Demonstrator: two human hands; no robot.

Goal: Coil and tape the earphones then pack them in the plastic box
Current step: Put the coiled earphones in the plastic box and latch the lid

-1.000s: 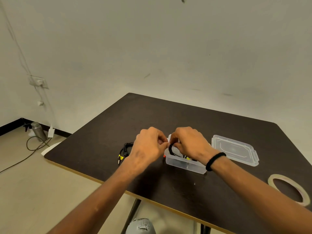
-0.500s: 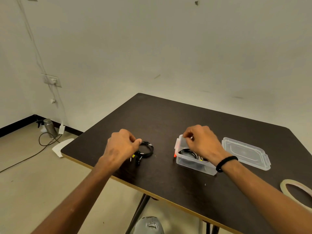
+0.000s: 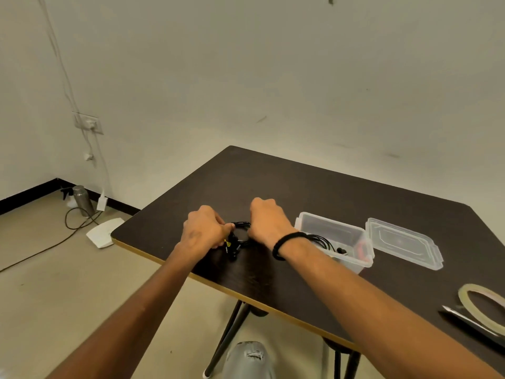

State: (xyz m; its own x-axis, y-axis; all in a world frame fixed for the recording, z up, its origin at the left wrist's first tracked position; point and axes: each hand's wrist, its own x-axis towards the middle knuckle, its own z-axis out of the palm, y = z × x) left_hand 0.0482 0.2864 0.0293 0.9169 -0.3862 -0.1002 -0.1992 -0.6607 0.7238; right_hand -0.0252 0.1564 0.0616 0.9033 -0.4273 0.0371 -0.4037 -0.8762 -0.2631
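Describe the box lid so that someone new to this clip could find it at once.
Start from the dark table and find the clear plastic box to the right of the hands. The lid lies flat on the table just right of that box. Unlike the box it is shallow and holds no earphones, and unlike the tape roll it is rectangular.

The right hand (image 3: pixel 269 221), which half a second ago hovers over the plastic box (image 3: pixel 334 242), now sits left of it, at the coiled black earphones (image 3: pixel 239 236) near the frame's centre. It grips the coil's right side while the left hand (image 3: pixel 203 228) grips its left. The box now shows an earphone coil uncovered inside.
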